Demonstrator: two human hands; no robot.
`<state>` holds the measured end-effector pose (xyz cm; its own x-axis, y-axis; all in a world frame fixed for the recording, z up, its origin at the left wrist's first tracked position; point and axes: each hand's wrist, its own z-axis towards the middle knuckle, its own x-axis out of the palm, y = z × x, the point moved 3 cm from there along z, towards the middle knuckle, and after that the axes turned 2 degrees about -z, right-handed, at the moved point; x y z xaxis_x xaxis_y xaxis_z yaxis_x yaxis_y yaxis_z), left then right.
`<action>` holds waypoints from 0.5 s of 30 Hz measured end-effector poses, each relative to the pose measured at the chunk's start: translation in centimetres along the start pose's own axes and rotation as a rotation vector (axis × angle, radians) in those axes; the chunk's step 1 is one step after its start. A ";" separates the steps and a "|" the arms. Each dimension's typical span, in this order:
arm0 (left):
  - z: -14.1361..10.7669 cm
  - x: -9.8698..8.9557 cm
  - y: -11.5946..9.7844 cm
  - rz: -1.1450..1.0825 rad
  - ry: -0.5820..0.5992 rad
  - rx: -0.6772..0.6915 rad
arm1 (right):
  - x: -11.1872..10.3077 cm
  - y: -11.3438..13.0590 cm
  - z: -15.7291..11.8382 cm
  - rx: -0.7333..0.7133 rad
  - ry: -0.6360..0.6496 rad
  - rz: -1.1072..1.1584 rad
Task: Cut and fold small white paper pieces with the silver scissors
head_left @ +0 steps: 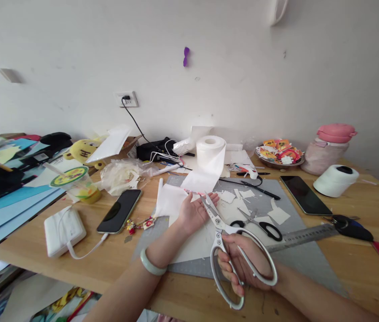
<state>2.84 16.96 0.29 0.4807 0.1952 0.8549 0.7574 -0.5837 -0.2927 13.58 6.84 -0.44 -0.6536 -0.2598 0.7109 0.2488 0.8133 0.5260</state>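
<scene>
Silver metal scissors (219,226) sit in your right hand (244,266), fingers curled around the loop handles, blades slightly parted and pointing far-left. Your left hand (196,212) lies palm up, fingers loosely spread, over the grey cutting mat (292,203); the blade tips overlap it, but you cannot tell whether they touch. Black-handled scissors (255,221) and paper scraps (278,215) lie farther right.

Passage existed off the near left corner of the cutting mat (310,264), between the charging cable (102,239) and the left forearm (125,286). The paper roll (206,156) obstructed the mat's far edge; raised large scissors (218,222), its middle; the ruler (305,235), its right edge.
</scene>
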 end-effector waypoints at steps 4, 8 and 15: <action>0.0 0.0 0.3 -0.028 0.044 0.005 | 0.0 -0.2 0.2 0.028 0.048 0.038; -0.1 0.1 0.5 -0.016 0.080 0.001 | -0.1 -0.2 0.2 0.007 0.068 0.047; -0.1 0.5 0.4 0.009 0.078 0.036 | -0.3 -0.4 0.4 0.001 0.027 0.027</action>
<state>3.39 16.71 0.68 0.4528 0.1268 0.8825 0.7692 -0.5561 -0.3148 13.40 6.81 -1.04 -0.6270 -0.2516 0.7373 0.2653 0.8209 0.5057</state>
